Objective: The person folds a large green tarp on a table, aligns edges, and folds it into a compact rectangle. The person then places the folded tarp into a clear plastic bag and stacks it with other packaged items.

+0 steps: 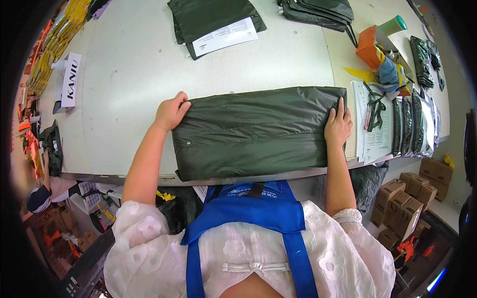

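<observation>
A folded dark green garment [253, 134], its shiny fabric creased and fitted with small snaps, lies across the front of the pale table in a long rectangle. Its near side reaches the table's front edge. At its upper left corner my left hand [171, 111] is closed, fingers curled and thumb against the fabric. My right hand [339, 126] rests on the right end, fingers stretched out and slightly apart along the side. Whatever lies beneath the fabric is hidden.
Folded dark green pieces [213, 22] with a printed white sheet [226, 37] lie farther back. On the right are paper sheets [375, 141], bagged packs [415, 124] and an orange box [368, 47]. A white sign [71, 79] stands left. Cartons [397, 208] sit below right.
</observation>
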A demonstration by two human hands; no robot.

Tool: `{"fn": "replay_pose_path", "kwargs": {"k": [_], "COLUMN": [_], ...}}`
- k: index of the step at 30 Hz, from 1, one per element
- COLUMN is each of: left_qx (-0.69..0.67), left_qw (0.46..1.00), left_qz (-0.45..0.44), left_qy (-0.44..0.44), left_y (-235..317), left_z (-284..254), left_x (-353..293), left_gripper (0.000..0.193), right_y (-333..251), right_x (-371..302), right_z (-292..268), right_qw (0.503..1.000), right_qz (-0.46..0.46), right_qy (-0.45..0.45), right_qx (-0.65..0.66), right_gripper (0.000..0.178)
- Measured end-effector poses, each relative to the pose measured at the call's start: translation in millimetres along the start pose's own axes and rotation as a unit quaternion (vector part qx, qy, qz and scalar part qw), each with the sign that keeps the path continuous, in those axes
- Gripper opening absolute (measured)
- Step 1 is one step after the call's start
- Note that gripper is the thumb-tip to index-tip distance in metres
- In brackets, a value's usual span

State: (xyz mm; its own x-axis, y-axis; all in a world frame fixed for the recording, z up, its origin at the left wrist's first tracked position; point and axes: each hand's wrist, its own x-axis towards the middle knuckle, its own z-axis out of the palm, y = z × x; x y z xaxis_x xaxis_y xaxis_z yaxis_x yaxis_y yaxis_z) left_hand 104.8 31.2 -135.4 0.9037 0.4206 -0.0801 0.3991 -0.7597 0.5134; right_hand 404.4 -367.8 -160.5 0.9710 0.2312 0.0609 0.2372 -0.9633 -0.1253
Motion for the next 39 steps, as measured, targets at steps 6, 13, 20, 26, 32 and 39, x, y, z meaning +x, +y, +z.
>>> {"fn": "replay_pose_path", "kwargs": {"k": [6,13,20,26,32,39], "left_qx": [0.097,0.171,0.187,0.148,0.136,0.066], "left_qw": [0.994,0.984,0.981,0.989,0.988,0.998], "left_qz": [-0.025,-0.044,-0.031,0.009,0.060,0.003], "left_qy": [0.047,0.035,0.038,-0.003,-0.040,-0.005], "left_y": [-4,84,59,99,89,82], "left_z": [12,32,71,42,83,54], "left_x": [-4,-91,-89,-91,-89,-99], "left_gripper": [0.029,0.060,0.060,0.065,0.071,0.072], "right_y": [6,1,8,-4,8,-4], "right_x": [4,8,6,7,-12,-7], "right_z": [17,2,12,-14,6,-10], "right_qw": [0.999,0.998,0.998,0.973,0.986,0.978], "right_qz": [-0.013,-0.012,-0.044,-0.124,-0.129,-0.129], "right_qy": [0.038,-0.047,-0.004,0.017,-0.020,-0.047], "right_qx": [-0.010,-0.034,-0.034,-0.196,-0.107,-0.159], "right_gripper": [0.051,0.053,0.057,0.060,0.061,0.062]}}
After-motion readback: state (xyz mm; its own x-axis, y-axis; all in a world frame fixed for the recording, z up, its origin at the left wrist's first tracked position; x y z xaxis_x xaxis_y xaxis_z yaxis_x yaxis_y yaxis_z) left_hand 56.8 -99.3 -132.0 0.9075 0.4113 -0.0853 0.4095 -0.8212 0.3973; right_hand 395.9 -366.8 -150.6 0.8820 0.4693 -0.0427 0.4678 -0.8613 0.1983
